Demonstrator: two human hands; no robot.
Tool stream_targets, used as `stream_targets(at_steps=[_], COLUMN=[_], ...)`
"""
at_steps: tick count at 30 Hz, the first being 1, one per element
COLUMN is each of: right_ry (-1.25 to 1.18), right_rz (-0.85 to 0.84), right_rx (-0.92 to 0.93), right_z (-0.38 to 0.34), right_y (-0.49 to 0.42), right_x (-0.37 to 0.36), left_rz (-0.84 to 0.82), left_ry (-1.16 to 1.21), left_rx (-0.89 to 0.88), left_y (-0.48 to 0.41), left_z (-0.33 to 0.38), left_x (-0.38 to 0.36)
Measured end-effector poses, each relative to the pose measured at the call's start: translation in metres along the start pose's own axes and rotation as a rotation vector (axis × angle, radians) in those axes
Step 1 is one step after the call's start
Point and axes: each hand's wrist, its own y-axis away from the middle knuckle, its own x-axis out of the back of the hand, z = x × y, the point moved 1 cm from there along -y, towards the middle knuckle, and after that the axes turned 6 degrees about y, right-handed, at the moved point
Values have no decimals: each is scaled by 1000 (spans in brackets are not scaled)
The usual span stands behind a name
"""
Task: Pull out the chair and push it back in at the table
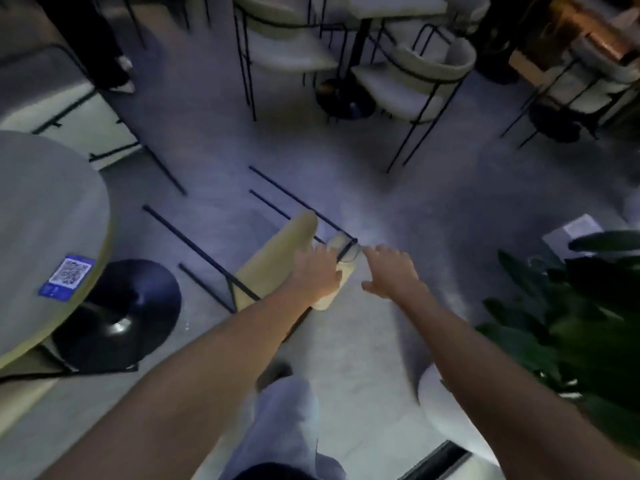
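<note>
The chair (277,258) stood clear of the round table (52,216), so the pull-out looked done. The left hand (317,271) curled over its cushioned backrest while the right hand (391,271) hovered spread just beside the frame. Next, both hands would likely need to grip and push it toward the table.

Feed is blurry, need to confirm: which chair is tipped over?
The chair under the left hand: it lies on its side, black legs pointing across the floor. The chairs at the far table stand upright.
</note>
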Motion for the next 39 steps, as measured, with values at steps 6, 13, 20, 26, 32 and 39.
stream_targets(at_steps=[6,13,20,26,32,39], right_ry=[114,275,455,609,801,952], right_rz=[27,34,76,224,313,335], right_rx=[255,546,954,1338,1688,1956], right_z=[15,16,-15,-43,-30,6], right_y=[-110,-198,-262,-300,-296,-271], right_x=[16,40,55,63,56,28], left_rz=[26,11,7,127,337,526], left_ry=[136,214,316,533,712,832], left_rx=[275,518,860,1301,1661,1945], left_y=[-76,-130,-149,-163,-185,-203], left_z=[-12,-19,-33,-16,51,133], left_x=[1,15,20,9,-21,-54])
